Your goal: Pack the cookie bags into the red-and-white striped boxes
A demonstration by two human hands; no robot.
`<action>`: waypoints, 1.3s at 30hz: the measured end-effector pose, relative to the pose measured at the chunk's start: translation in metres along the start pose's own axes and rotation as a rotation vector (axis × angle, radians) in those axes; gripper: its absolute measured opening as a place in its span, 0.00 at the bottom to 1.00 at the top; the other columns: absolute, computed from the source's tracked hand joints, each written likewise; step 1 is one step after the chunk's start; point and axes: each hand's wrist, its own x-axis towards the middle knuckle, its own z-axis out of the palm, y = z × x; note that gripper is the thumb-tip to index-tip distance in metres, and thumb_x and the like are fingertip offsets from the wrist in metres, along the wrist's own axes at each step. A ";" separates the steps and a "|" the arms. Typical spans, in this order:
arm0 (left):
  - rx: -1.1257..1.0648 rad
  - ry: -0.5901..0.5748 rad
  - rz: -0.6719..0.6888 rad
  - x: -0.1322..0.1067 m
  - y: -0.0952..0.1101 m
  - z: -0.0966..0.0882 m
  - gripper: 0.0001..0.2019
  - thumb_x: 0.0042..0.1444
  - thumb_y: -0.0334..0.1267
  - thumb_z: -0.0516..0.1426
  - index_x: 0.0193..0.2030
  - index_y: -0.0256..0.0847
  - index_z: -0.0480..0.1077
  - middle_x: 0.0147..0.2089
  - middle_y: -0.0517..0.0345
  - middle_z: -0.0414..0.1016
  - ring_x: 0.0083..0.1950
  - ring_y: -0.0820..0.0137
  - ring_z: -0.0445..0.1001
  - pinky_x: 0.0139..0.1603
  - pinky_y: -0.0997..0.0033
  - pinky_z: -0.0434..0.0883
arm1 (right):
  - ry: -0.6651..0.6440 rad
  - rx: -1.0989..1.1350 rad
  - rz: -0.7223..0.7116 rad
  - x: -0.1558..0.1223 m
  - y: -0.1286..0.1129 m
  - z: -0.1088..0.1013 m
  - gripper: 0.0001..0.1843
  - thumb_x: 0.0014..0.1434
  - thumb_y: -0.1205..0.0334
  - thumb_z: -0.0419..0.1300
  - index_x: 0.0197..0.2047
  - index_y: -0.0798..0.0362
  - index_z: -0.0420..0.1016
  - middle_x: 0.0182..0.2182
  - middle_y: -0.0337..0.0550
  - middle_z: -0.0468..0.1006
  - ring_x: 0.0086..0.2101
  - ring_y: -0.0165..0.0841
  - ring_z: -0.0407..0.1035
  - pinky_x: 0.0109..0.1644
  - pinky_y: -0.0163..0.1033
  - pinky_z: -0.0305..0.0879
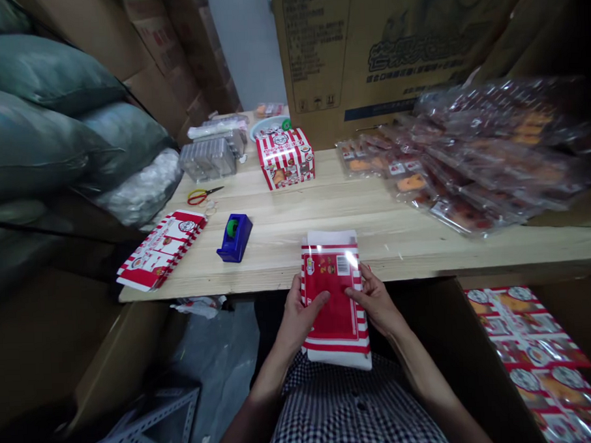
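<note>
Between my two hands is a flat red-and-white striped carton (333, 318) with a barcode near its top right. My left hand (299, 313) grips its left side, thumb lying across the front. On the right side my right hand (374, 299) holds it the same way, its fingers partly hidden behind. The carton's upper end overlaps the table's front edge in view; its lower end is over my lap. A blue tape dispenser (237, 240) with a green roll stands on the table to the left. Beyond it lie scissors (202, 195) with red and yellow handles.
Flat striped cartons (167, 247) are stacked at the table's left corner. A folded striped box (287, 160) stands farther back, before a large cardboard box (328, 63). Clear-wrapped packs (469, 168) pile at right. Several finished-looking printed boxes (541, 361) sit low right. Grey sacks (41, 134) rise at left.
</note>
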 end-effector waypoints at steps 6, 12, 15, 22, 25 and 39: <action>-0.075 -0.002 0.070 0.010 0.011 -0.020 0.23 0.55 0.42 0.65 0.56 0.41 0.68 0.51 0.48 0.80 0.50 0.62 0.80 0.52 0.64 0.75 | -0.009 0.007 0.015 -0.007 0.018 0.004 0.37 0.50 0.61 0.74 0.61 0.44 0.66 0.45 0.42 0.83 0.40 0.40 0.79 0.46 0.47 0.77; -0.040 0.098 0.060 0.007 -0.015 -0.031 0.34 0.51 0.42 0.68 0.63 0.43 0.61 0.43 0.51 0.83 0.42 0.63 0.82 0.46 0.62 0.77 | -0.057 -0.029 0.127 -0.019 0.033 -0.008 0.40 0.55 0.55 0.70 0.67 0.44 0.59 0.48 0.46 0.82 0.42 0.42 0.79 0.47 0.49 0.76; -0.001 0.103 0.064 -0.002 -0.024 -0.030 0.39 0.51 0.41 0.68 0.67 0.45 0.56 0.44 0.52 0.82 0.41 0.63 0.82 0.44 0.63 0.77 | 0.019 -0.046 0.083 -0.021 0.029 -0.007 0.45 0.58 0.52 0.68 0.72 0.39 0.49 0.50 0.44 0.81 0.45 0.42 0.78 0.47 0.50 0.76; 0.134 0.103 0.231 -0.010 0.000 -0.031 0.27 0.59 0.42 0.62 0.64 0.47 0.62 0.56 0.51 0.76 0.42 0.70 0.79 0.42 0.73 0.75 | 0.010 -0.122 -0.010 -0.017 0.007 0.005 0.39 0.61 0.52 0.65 0.71 0.37 0.53 0.52 0.44 0.80 0.45 0.42 0.78 0.45 0.48 0.78; 0.161 0.101 0.249 -0.007 0.008 -0.037 0.22 0.61 0.42 0.60 0.62 0.46 0.65 0.51 0.53 0.78 0.42 0.70 0.78 0.44 0.73 0.73 | -0.077 -0.187 -0.015 -0.013 -0.005 0.003 0.35 0.62 0.55 0.64 0.69 0.35 0.57 0.54 0.43 0.78 0.47 0.41 0.77 0.46 0.46 0.77; 0.205 0.052 0.129 0.003 -0.002 -0.058 0.15 0.59 0.44 0.61 0.50 0.40 0.72 0.40 0.54 0.79 0.41 0.68 0.77 0.44 0.71 0.72 | 0.023 -0.496 -0.227 0.011 -0.002 -0.005 0.16 0.59 0.52 0.66 0.50 0.44 0.81 0.42 0.43 0.80 0.43 0.39 0.74 0.52 0.46 0.70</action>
